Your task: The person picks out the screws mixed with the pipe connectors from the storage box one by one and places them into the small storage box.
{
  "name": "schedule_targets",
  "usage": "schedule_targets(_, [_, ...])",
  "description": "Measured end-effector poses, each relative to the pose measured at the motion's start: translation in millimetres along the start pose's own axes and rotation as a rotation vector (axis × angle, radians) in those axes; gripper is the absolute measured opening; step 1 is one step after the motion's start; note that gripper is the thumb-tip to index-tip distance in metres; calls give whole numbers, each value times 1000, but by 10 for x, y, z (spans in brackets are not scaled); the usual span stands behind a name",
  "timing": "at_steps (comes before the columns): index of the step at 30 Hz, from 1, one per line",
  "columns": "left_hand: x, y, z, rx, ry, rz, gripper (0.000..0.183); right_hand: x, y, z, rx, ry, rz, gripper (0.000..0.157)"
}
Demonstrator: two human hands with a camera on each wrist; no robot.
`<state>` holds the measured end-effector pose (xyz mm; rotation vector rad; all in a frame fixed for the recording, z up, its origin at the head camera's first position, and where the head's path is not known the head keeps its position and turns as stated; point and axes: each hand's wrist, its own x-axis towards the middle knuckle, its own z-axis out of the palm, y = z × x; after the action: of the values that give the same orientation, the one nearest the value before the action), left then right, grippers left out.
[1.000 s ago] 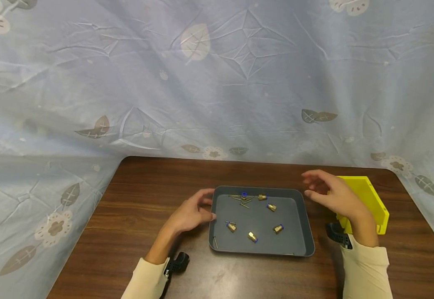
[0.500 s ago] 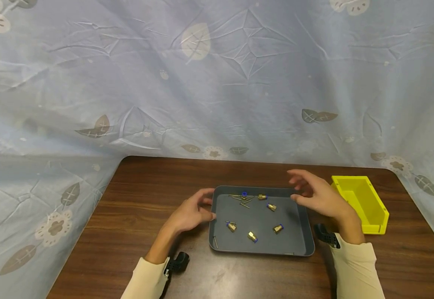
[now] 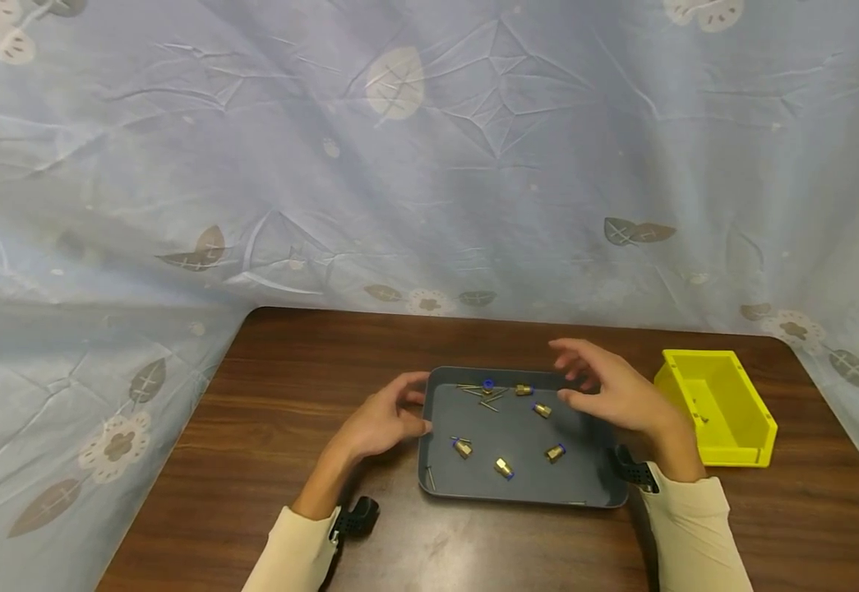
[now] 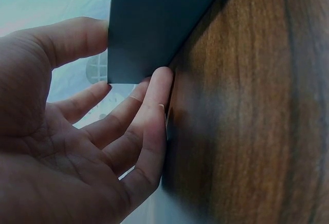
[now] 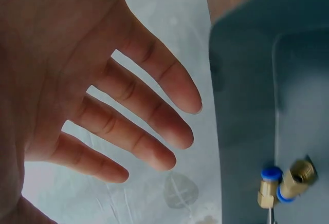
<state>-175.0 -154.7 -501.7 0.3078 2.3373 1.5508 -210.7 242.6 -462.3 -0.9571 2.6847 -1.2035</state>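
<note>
"Contact?"
"The left edge of the tray point(image 3: 503, 432) was touched by the left hand point(image 3: 381, 422), thumb and fingers parted; the right hand point(image 3: 617, 393) was held, fingers spread, over the right side."
"What was placed around?"
"A yellow bin point(image 3: 732, 456) was set beyond the right hand; by that hand the tray's far right corner was hidden."
"Anything unclear?"
"One pin point(image 3: 577, 502) by the near rim was barely seen."
"And the brass fittings point(image 3: 503, 469)?"
"Scattered in the tray, between the hands."
</note>
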Motion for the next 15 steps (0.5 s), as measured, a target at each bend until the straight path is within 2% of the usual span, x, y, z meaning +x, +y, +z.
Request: schedule_targets(15, [10, -13, 4, 1, 3, 5, 82, 299, -135, 221, -30, -83, -52, 68])
